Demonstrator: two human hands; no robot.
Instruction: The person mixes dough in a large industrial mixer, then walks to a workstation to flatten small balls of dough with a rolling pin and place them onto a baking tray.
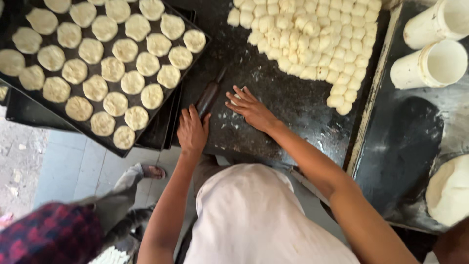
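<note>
Left hand (192, 131): palm down, fingers together, resting on the near end of the rolling pin (209, 96)
Right hand (250, 108): fingers spread flat, pressed on the dark worktop (273, 117) just beside the pin; a pale scrap under the fingers, too hidden to identify
Rolling pin: dark, slim, lying diagonally between tray and hands; judged stiff, light, apt to roll; best gripped at both ends
Dough pieces (312, 39): pale cut lumps heaped at the far side of the worktop; judged soft, sticky, easily dented; lift from beneath with fingertips
Tray (161, 129): dark, left of the pin, filled with flattened rounds (112, 68)
Cups (430, 63): two white, lying on their sides, right
Bystander: checked sleeve (49, 234), lower left
</note>
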